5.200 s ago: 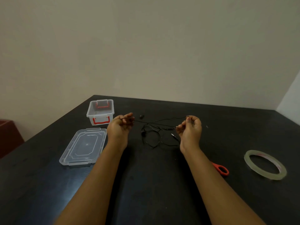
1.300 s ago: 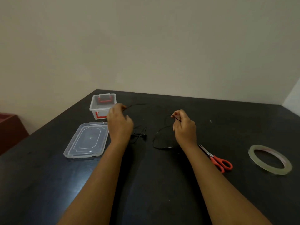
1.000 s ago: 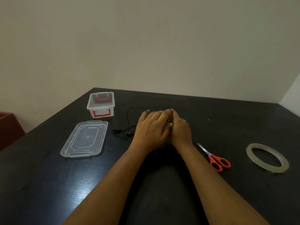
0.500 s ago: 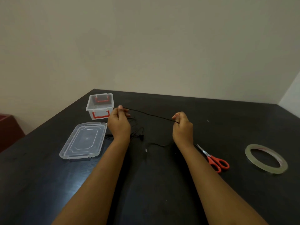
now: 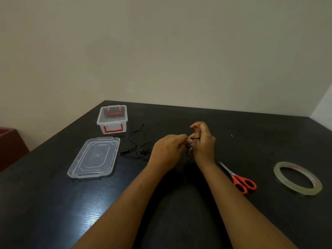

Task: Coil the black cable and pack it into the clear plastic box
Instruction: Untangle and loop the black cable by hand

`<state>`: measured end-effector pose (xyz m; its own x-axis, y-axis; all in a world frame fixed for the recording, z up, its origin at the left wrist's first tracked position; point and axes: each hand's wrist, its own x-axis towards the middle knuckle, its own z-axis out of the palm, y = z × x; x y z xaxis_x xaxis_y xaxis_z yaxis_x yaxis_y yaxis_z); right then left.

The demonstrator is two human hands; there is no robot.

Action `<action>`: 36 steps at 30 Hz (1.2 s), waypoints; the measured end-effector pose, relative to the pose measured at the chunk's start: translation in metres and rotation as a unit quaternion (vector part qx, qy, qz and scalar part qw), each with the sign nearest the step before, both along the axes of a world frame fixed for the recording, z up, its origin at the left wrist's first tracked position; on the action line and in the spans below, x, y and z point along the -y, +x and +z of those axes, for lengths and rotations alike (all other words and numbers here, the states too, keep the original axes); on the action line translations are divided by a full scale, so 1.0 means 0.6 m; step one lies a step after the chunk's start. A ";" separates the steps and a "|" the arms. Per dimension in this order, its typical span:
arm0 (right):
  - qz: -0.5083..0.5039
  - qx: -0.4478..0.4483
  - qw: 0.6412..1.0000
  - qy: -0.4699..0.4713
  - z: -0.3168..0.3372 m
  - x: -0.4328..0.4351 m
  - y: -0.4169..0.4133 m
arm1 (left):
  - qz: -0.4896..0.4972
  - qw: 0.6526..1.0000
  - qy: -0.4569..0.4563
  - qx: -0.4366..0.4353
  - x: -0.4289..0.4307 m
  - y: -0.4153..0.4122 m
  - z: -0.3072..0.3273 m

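My left hand (image 5: 167, 151) and my right hand (image 5: 203, 144) meet above the middle of the dark table, both pinching the thin black cable (image 5: 136, 142). A few turns of it sit around my right fingers. The loose rest trails left across the table toward the box and ends in a small plug. The clear plastic box (image 5: 112, 119) with red handles stands open at the far left, with nothing visible in it. Its clear lid (image 5: 94, 157) lies flat in front of it.
Red-handled scissors (image 5: 239, 178) lie just right of my right forearm. A roll of clear tape (image 5: 297, 177) lies flat further right. The table's left edge runs diagonally past the lid, with a dark red object (image 5: 10, 142) beyond it.
Half a second ago my hands were apart with the cable stretched between them. My left hand has come across to my right hand, and the slack has dropped onto the table.
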<state>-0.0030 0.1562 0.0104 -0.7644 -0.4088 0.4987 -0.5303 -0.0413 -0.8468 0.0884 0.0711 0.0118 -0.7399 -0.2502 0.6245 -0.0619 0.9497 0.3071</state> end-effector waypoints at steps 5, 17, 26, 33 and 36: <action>-0.018 0.095 0.994 -0.043 0.003 0.001 -0.017 | -0.053 0.980 0.151 -0.114 -0.003 0.007 0.007; -0.031 0.150 0.985 -0.076 0.003 -0.004 -0.038 | -0.077 0.722 0.663 -0.184 0.047 0.039 0.044; 0.013 0.305 0.927 -0.218 0.010 -0.014 -0.056 | -0.225 0.729 0.550 0.338 0.044 0.061 0.041; 0.109 0.470 0.774 -0.411 0.017 -0.023 -0.054 | -0.233 0.771 0.396 0.440 0.005 0.031 0.042; 0.159 0.455 0.802 -0.353 0.021 -0.025 -0.049 | -0.131 0.883 0.360 0.271 0.009 0.022 0.030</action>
